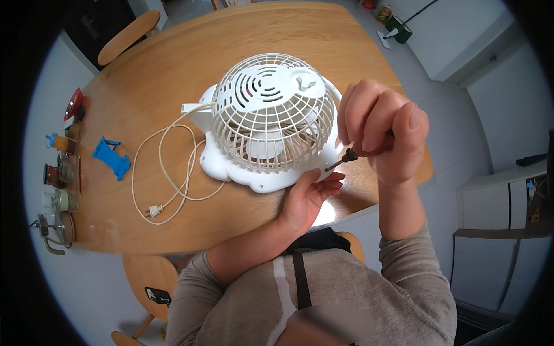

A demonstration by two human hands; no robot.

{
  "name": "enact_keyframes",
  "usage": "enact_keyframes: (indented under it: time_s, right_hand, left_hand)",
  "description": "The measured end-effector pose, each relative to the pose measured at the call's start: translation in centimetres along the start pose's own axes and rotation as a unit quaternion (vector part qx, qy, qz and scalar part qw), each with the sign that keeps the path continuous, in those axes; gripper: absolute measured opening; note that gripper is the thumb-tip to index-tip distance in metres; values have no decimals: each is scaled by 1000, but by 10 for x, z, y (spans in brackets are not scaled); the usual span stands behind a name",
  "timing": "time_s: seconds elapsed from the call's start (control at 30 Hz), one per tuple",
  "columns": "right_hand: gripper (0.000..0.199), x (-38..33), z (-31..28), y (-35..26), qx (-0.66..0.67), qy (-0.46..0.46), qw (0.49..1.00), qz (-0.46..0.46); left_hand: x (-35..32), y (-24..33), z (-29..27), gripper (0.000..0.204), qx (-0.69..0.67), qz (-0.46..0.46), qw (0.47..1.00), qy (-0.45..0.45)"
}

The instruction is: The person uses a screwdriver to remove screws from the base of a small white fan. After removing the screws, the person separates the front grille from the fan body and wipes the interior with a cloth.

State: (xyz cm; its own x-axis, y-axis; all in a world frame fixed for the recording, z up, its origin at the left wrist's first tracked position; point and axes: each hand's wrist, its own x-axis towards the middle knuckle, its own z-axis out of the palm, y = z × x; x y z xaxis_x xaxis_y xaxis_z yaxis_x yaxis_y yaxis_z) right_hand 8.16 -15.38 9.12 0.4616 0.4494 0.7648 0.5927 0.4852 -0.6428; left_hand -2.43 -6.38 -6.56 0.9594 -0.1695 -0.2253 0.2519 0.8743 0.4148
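Right hand point(384, 130) gripped screwdriver point(350, 155); left hand point(304, 203) half-spread, thumb against fan point(271, 122) beside tip; square, steady shaft looked best

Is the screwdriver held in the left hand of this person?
No, the right hand grips the screwdriver, while the left hand touches the white fan.

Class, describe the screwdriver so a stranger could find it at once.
On the wooden table lies a white fan. At its near right edge, the right hand grips the screwdriver. Its thin, dark shaft sets it apart from the fan's white plastic.
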Motion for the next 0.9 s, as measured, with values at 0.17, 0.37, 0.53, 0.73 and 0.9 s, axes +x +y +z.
enact_keyframes:
  time_s: [0.17,0.37,0.53,0.73,0.9]
  right_hand:
    - [38,15,-21,-37,-376,-61,924,23]
    - [12,19,-21,-65,-425,-137,864,233]
    - [8,42,-22,-86,-423,-311,809,264]
    - [31,63,-6,-99,-438,-435,736,277]
    - [37,70,0,-102,-466,-470,697,276]
  left_hand:
    - [0,0,5,43,12,-5,1000,2]
    - [-2,1,1,43,30,-3,1000,-6]
    - [-3,2,2,41,31,1,1000,-1]
    - [-4,4,2,37,23,6,1000,-2]
    - [-4,2,3,34,8,3,1000,-6]
